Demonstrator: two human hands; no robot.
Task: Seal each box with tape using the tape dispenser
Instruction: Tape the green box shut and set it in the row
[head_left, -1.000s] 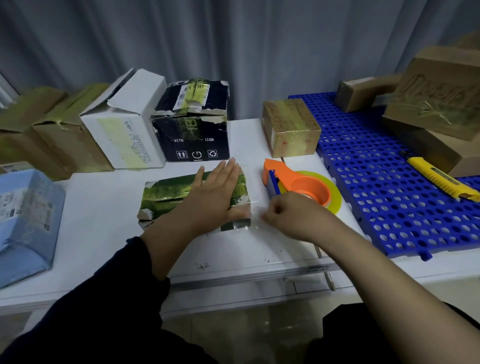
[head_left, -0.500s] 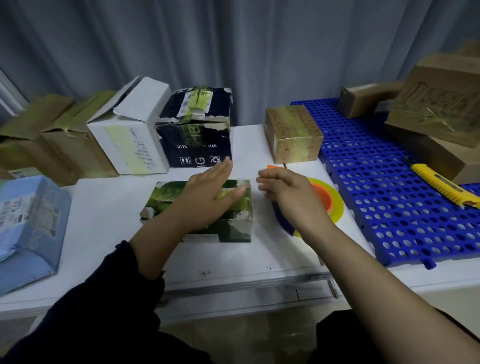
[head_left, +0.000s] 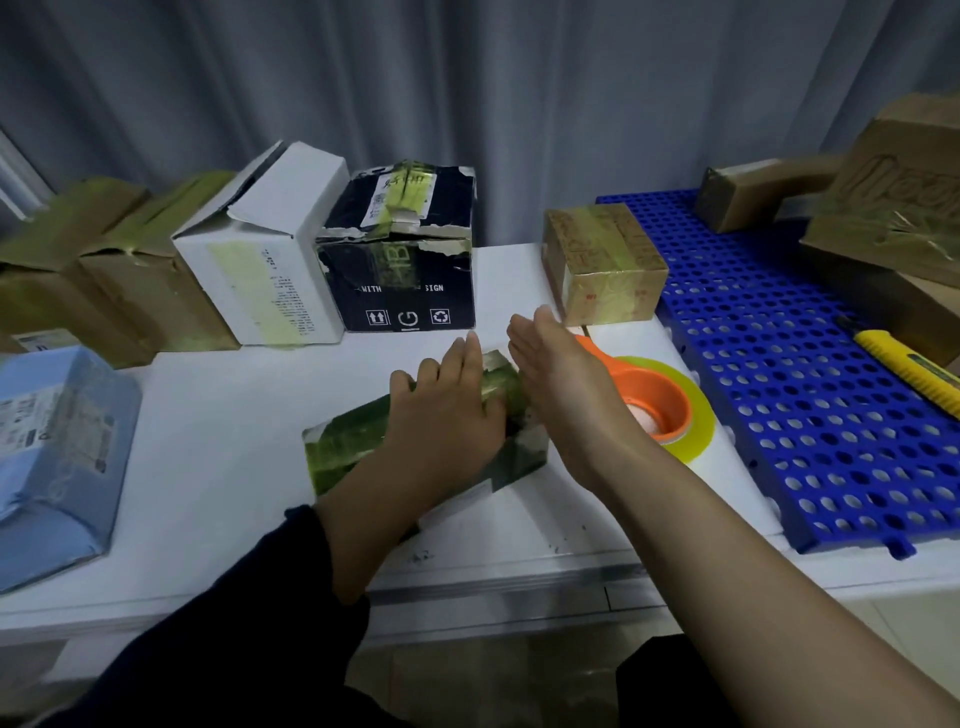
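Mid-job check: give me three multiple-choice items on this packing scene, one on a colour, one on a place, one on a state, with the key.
1. What colour is the utility knife on the blue perforated plastic mat?
A. Red
B. Grey
C. Yellow

2. Where does the orange tape dispenser with its yellowish roll lie?
A. On the blue perforated plastic mat
B. On the white table, right of the green taped box
C. On the floor

3. How is the left hand?
A. Flat on the green taped box, fingers straight
B. Gripping the dispenser
C. Curled, holding nothing

Key: 1 C, the knife's body is plainly yellow; 2 B, the dispenser rests on bare white tabletop beside the box; 3 A, the palm lies on the box top.
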